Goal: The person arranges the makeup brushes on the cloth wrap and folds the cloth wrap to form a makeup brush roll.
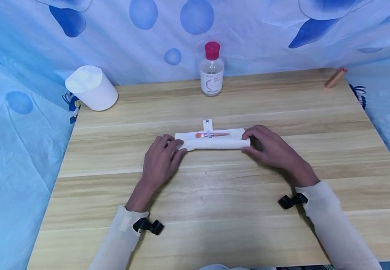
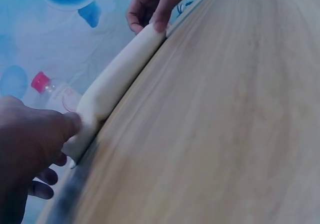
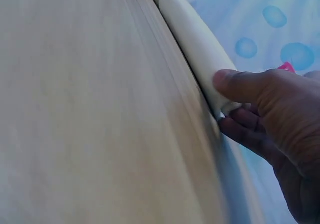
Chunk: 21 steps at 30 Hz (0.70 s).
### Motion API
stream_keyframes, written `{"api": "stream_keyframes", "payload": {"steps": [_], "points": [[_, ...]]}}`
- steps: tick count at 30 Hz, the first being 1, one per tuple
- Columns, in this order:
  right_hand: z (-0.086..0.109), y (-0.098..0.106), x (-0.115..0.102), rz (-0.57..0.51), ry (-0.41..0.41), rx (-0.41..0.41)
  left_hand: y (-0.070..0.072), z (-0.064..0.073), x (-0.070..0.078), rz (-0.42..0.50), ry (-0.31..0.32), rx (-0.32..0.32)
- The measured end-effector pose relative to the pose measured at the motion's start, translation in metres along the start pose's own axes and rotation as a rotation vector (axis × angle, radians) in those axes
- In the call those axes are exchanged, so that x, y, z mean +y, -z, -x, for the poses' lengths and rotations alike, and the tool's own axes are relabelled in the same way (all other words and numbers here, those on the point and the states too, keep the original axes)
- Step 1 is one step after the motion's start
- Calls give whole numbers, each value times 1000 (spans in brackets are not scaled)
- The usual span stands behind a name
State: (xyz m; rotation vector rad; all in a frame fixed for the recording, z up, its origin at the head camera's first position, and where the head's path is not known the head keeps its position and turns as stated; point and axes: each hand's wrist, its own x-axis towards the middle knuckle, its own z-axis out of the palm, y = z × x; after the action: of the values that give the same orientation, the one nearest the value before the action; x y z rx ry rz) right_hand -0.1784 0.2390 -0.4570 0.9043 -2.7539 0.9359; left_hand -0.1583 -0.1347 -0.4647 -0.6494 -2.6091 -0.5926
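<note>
A white makeup brush roll (image 1: 215, 143), partly rolled up, lies across the middle of the table. On its unrolled strip shows a small makeup brush (image 1: 220, 134) with an orange-pink head, crossed by a narrow band. A snap tab (image 1: 207, 124) sticks out from the far edge. My left hand (image 1: 158, 162) pinches the roll's left end between thumb and fingers. At the opposite end my right hand (image 1: 273, 149) grips it likewise, the thumb (image 3: 227, 82) pressed on the near side and the fingers curled behind.
A clear bottle (image 1: 211, 77) with a red cap stands at the table's back edge. At the back left is a tilted white paper roll (image 1: 97, 90). A brown tube (image 1: 335, 78) with a red tip is in the back right corner. Blue patterned cloth (image 1: 114, 45) hangs behind.
</note>
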Motion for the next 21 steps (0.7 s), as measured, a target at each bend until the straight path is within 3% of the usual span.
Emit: {"api": "stream_keyframes", "payload": {"steps": [6, 21], "points": [[0, 3, -1, 54, 56, -21, 3, 0, -1, -14, -15, -45], [-5, -10, -1, 65, 27, 123, -7, -3, -4, 61, -10, 37]]}}
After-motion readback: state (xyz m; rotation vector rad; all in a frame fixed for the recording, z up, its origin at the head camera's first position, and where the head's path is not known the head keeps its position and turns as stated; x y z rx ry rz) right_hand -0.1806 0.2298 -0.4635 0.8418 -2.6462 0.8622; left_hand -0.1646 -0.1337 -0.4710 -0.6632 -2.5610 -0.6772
